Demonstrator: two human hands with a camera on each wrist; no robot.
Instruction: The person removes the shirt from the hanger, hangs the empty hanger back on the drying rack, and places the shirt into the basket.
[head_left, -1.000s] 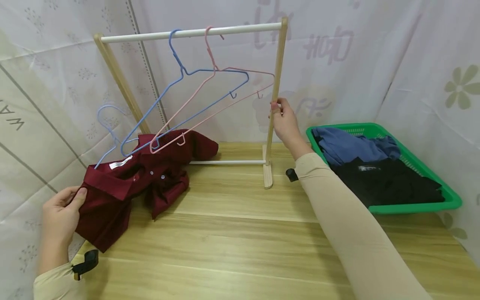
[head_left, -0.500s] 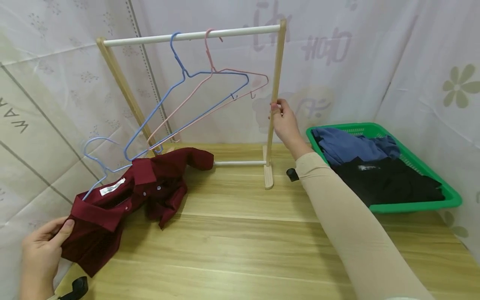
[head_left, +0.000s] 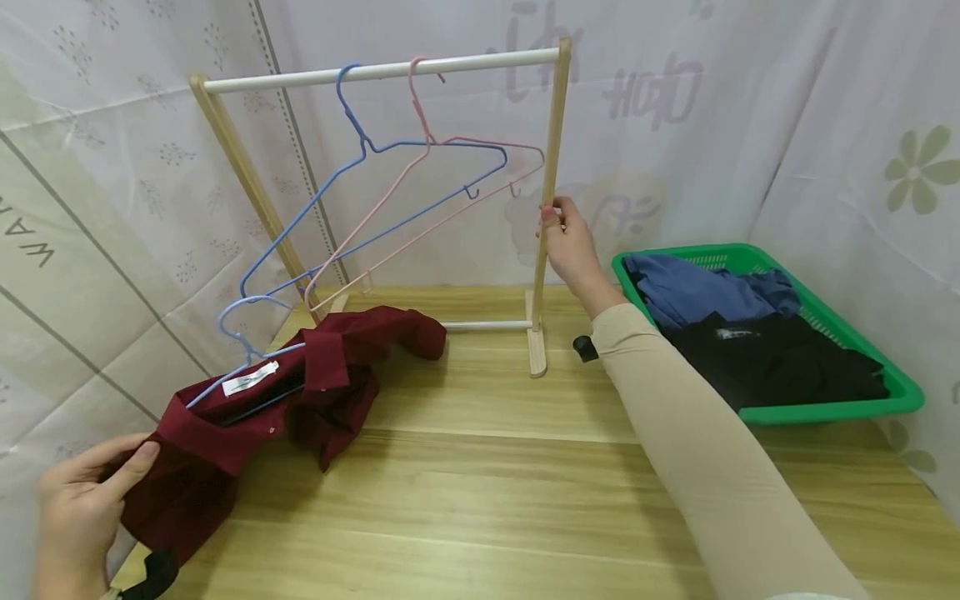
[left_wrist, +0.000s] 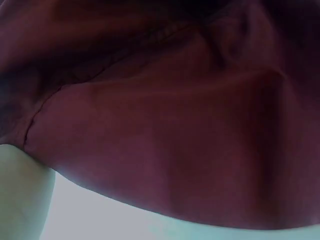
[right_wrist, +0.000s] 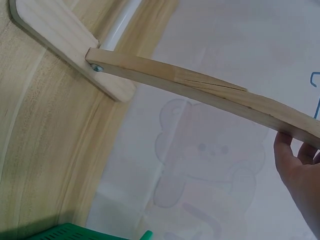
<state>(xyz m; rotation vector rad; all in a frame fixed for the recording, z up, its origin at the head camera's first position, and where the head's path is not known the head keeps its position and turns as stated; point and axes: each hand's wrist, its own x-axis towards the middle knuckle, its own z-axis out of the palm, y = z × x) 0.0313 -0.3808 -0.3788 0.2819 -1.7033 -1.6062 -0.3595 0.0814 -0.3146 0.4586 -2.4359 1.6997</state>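
A dark red collared shirt (head_left: 202, 442) hangs on a light blue hanger (head_left: 243, 340), whose hook points up and is off the rail. My left hand (head_left: 86, 508) pinches the shirt at its left shoulder, left of the rack. In the left wrist view the red cloth (left_wrist: 170, 145) fills most of the picture. With thumb and fingers my right hand (head_left: 573, 246) grips the right wooden post of the clothes rack (head_left: 555, 150). The right wrist view shows that post (right_wrist: 200, 97) with the fingers around it.
A blue hanger (head_left: 352, 117) and a pink hanger (head_left: 418, 108) hang from the rack's white top rail. At right stands a green basket (head_left: 832, 412) with blue and black garments. Patterned curtain walls enclose the wooden table (head_left: 480, 500).
My left hand has moved down and left with the shirt, then the light blue hanger's hook shifted right. The hanging hangers have swung slightly. My right hand has stayed on the post.
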